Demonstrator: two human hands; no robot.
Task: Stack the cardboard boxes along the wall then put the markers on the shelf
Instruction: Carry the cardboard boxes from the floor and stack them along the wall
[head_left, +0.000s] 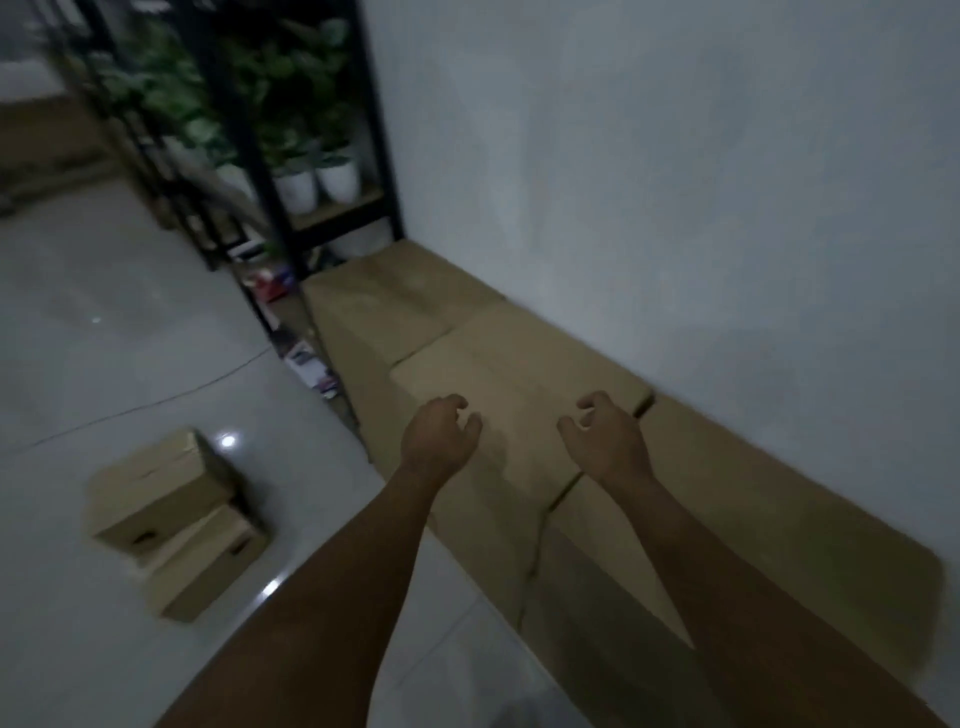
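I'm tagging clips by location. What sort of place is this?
Probably a storeroom or stockroom: cardboard boxes lined along a bare wall, and a black metal shelf holding potted plants.

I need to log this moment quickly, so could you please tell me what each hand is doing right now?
Left hand: open, fingers loosely curled, holding nothing, over the top cardboard box.
Right hand: open, fingers loosely curled, holding nothing.

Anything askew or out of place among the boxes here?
Yes. Two small cardboard boxes sit out on the floor tiles, away from the row of boxes along the wall, the upper one skewed on the lower. Both hands hover empty.
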